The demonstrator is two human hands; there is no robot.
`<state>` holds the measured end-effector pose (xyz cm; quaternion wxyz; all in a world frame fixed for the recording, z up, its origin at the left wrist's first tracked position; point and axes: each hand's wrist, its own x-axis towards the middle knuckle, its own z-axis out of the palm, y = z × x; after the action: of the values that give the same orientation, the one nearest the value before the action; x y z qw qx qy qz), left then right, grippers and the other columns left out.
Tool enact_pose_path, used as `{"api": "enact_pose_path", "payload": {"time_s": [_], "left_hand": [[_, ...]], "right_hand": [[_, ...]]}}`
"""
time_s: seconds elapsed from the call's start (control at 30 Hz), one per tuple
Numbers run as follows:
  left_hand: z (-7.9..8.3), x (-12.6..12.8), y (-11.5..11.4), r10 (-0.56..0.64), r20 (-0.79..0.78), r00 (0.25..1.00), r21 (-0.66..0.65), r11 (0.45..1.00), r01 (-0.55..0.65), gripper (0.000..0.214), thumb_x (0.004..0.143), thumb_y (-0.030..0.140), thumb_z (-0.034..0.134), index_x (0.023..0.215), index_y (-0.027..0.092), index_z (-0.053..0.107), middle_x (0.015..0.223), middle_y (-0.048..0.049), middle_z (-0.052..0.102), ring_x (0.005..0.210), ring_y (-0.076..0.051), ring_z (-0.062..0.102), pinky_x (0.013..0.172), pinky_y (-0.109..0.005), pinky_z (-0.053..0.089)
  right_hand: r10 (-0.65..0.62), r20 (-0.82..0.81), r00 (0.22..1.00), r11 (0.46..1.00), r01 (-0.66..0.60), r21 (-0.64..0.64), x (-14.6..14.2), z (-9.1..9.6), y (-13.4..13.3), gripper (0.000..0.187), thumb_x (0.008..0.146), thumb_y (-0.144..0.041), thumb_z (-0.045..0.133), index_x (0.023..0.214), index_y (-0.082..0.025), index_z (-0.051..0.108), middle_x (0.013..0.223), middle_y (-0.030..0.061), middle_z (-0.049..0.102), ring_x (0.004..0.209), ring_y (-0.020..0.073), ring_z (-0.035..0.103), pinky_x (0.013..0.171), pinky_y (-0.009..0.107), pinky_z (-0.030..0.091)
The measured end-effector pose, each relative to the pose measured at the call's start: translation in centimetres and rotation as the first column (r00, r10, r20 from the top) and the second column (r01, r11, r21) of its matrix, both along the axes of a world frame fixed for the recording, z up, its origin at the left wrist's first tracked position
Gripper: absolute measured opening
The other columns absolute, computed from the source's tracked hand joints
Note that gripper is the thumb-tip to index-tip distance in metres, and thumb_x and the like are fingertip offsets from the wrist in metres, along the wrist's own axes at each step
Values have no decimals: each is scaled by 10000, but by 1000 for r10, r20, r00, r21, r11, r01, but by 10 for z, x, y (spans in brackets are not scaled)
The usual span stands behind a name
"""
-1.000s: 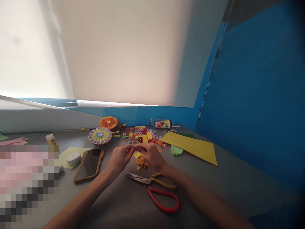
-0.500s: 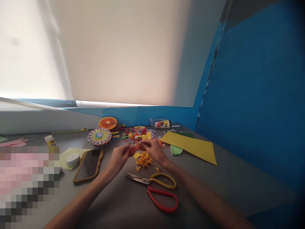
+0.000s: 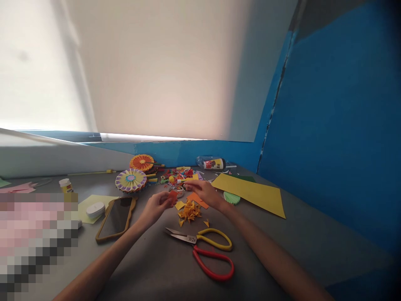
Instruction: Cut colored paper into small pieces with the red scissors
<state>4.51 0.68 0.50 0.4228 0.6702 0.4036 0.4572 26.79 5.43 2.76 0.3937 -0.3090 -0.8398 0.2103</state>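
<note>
My left hand (image 3: 156, 206) pinches a small orange paper piece (image 3: 173, 195) just above the grey table (image 3: 313, 234). My right hand (image 3: 203, 192) reaches forward toward the heap of coloured paper scraps (image 3: 180, 175), its fingers extended over an orange paper strip (image 3: 198, 200); I cannot make out anything in it. Between the hands lies a little pile of folded orange and yellow paper bits (image 3: 189, 210).
Scissors (image 3: 203, 248) with yellow and red handles lie near my forearms. A phone (image 3: 115, 217) in a tan case, a white round object (image 3: 95, 209), a glue bottle (image 3: 65, 184), two paper rosettes (image 3: 130, 179), a yellow sheet (image 3: 250, 192), a folded green piece (image 3: 232, 197) and a lying bottle (image 3: 213, 163) surround them.
My hands have parted: the right one moved forward and right toward the scrap heap, while the left one stayed holding the orange piece. The folded bits now lie uncovered.
</note>
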Motion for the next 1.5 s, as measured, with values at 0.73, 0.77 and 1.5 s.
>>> {"api": "enact_pose_path", "payload": {"time_s": [0.73, 0.77, 1.5], "left_hand": [[20, 1, -9, -87, 326, 941, -178, 972, 151, 454, 774, 493, 627, 1111, 191, 668, 1073, -85, 671, 1000, -179, 591, 902, -288, 433], [20, 1, -9, -86, 355, 931, -184, 970, 160, 447, 769, 481, 640, 1106, 190, 671, 1083, -90, 667, 998, -173, 590, 907, -287, 430], [17, 8, -8, -99, 513, 853, -188, 956, 224, 397, 812, 475, 597, 1027, 152, 685, 1082, -92, 652, 1029, -154, 569, 970, -266, 397]], "right_hand": [[164, -458, 874, 659, -443, -608, -19, 5, -24, 426, 710, -403, 738, 1044, -152, 653, 977, 75, 699, 957, 204, 664, 908, 340, 494], [165, -475, 864, 641, -461, -614, -20, 4, -25, 432, 704, -403, 743, 1044, -152, 653, 987, 76, 698, 967, 203, 662, 917, 336, 488], [90, -612, 786, 510, -564, -650, -28, 2, -28, 364, 717, -311, 748, 1029, -147, 657, 1006, 67, 684, 977, 161, 643, 960, 288, 449]]}}
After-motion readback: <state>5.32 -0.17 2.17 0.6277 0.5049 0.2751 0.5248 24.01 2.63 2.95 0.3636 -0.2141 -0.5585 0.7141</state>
